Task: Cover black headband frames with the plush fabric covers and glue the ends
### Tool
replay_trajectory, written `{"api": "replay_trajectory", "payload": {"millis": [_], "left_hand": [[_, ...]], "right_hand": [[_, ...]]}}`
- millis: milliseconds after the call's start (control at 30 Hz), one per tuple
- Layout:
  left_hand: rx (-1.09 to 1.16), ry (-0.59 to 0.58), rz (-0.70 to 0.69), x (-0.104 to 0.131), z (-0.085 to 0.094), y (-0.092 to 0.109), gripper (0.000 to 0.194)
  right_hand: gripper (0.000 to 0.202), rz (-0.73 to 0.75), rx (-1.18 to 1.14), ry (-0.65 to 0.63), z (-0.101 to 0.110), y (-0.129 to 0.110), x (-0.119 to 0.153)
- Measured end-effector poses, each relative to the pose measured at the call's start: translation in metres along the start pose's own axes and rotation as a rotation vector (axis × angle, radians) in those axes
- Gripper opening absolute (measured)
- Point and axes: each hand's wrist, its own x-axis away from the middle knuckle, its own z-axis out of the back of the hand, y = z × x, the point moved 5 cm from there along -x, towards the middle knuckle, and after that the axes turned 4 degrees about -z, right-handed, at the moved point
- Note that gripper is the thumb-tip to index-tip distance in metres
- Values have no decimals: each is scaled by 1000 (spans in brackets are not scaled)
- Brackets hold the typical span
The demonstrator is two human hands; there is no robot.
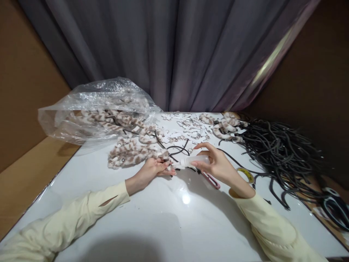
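My left hand (154, 170) is closed on the end of a fluffy white-and-brown spotted fabric piece (128, 152), which lies on the table to its left. Between the fingers and thumb of my right hand (216, 163) is a small translucent squeeze bottle (195, 160), tipped so its nozzle points left. That nozzle comes close to the fabric at my left fingertips; whether they touch I cannot tell. Just beyond both hands, thin black cords (178, 148) curl on the white table (163, 218). A pink-handled cutter (211, 180) lies under my right hand.
A clear plastic bag (100, 94) of spotted fabric strips stands at the back left. Small metal clasps (188, 125) are scattered at the back. On the right are a heap of black cords (278, 149), yellow tape (246, 175) and black-handled scissors (335, 207).
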Motion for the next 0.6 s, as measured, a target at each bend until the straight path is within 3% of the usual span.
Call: {"api": "replay_trajectory", "payload": {"millis": [600], "left_hand": [[13,3,-3,0,1,-1,32]], "right_hand": [[33,97,128,62,2,-5,4]]}}
